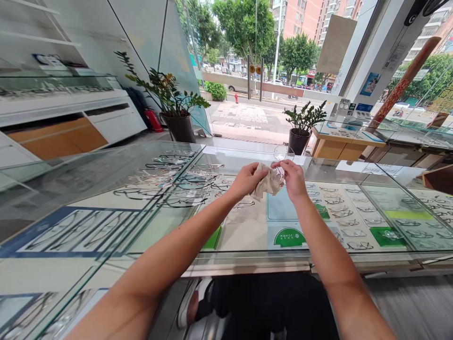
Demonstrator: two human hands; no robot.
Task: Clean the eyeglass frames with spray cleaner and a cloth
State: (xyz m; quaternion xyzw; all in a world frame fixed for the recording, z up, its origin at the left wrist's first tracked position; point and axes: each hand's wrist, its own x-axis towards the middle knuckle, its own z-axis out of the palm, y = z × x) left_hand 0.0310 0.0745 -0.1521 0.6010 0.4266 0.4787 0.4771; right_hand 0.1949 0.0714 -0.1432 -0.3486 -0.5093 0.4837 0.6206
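Above the glass display counter (244,245), my left hand (247,180) is closed on a crumpled beige cloth (264,188). The cloth is bunched around part of a pair of eyeglasses (279,175) with a thin frame and clear lenses. My right hand (293,177) pinches the eyeglasses from the other side, fingertips close to the cloth. Part of the thin rim shows above my right fingers. Fingers and cloth hide the rest of the frame. To the left of my hands, several eyeglasses (193,180) lie in rows on the counter.
Inside the counter are more eyeglasses (339,211) and a green semicircular sign (289,237). Two potted plants (179,125) stand beyond it, near the glass door (255,78). A red fire extinguisher (153,120) is at the left. A wooden cabinet (338,147) stands at the right.
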